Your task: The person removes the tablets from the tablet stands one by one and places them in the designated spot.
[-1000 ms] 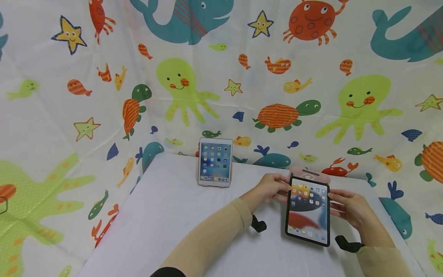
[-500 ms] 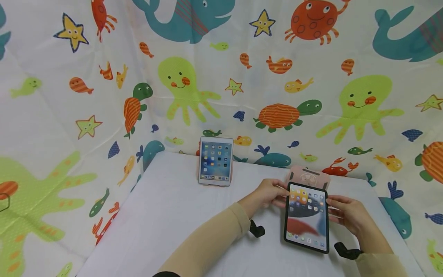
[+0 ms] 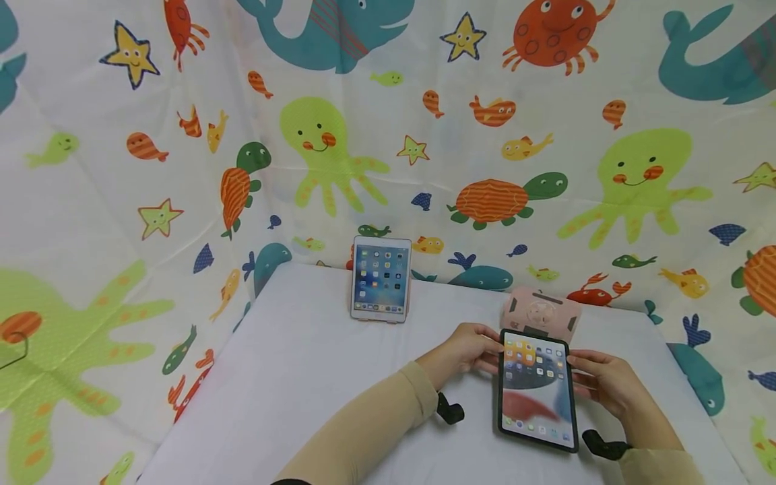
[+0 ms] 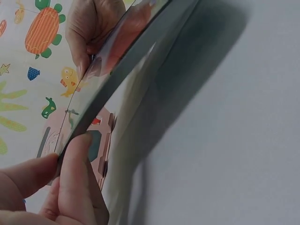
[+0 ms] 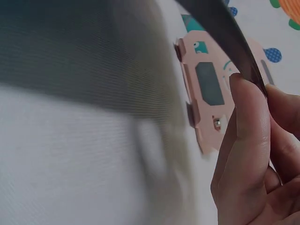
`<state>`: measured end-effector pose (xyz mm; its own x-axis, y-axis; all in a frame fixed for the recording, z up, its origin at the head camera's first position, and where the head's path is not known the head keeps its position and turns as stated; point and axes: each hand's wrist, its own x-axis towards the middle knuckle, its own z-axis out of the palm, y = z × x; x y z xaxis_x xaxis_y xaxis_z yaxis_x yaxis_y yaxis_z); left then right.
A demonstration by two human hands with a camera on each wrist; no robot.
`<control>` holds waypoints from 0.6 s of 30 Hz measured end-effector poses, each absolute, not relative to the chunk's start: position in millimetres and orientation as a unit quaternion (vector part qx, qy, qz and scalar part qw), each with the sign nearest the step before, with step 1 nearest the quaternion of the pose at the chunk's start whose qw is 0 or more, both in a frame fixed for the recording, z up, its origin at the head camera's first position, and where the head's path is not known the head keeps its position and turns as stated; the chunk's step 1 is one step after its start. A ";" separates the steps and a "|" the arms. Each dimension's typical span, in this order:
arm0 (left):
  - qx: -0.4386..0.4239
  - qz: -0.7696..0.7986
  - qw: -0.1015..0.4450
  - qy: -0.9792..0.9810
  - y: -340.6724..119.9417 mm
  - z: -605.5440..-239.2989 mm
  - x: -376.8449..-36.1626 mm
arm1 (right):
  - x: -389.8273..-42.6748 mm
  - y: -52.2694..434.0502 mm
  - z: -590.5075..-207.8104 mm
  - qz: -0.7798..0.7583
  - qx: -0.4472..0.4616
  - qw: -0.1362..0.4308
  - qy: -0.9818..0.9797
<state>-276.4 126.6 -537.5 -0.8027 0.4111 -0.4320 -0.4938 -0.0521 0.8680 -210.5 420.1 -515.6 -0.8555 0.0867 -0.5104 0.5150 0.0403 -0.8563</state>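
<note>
A sea-creature curtain (image 3: 121,168) hangs behind and to the left of a white surface (image 3: 315,377). Near the back edge of the surface a white tablet (image 3: 380,278) stands upright with its screen lit, well apart from the hands.

Right of it, the left hand (image 3: 469,347) comes in on a beige sleeve (image 3: 364,424) and grips the left edge of a black tablet (image 3: 535,391) near its top. In the left wrist view its thumb (image 4: 77,173) lies on the screen side and its other fingers curl behind the edge, so the hand is closed around the tablet. The black tablet is lit, held tilted above the surface at the right front, with its lower end nearer the person; a shadow falls under it.

Just behind its top edge a pink case (image 3: 541,313) lies on the surface, apart from the tablet, its cut-outs showing.

The right hand (image 3: 600,380) holds the right edge of the black tablet opposite the left; in the right wrist view its thumb (image 5: 248,122) presses on the edge and the fingers wrap behind, pinching it
</note>
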 end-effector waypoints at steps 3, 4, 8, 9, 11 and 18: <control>-0.041 0.723 0.315 0.614 127.2 -538.6 -274.3 | -209.5 420.4 -518.0 -0.663 0.213 0.165 0.699; -0.043 0.720 0.314 0.617 127.4 -539.0 -273.4 | -209.2 420.3 -519.0 -0.663 0.214 0.165 0.698; -0.050 0.712 0.313 0.626 127.7 -540.1 -269.5 | -208.1 420.0 -522.6 -0.667 0.212 0.169 0.694; -0.051 0.710 0.313 0.629 127.8 -540.3 -268.5 | -207.9 419.6 -523.3 -0.667 0.215 0.169 0.693; -0.055 0.707 0.313 0.631 127.9 -540.9 -266.7 | -207.3 419.6 -524.8 -0.667 0.215 0.172 0.692; -0.069 0.702 0.304 0.640 130.1 -542.9 -261.8 | -203.0 419.0 -528.5 -0.670 0.224 0.178 0.685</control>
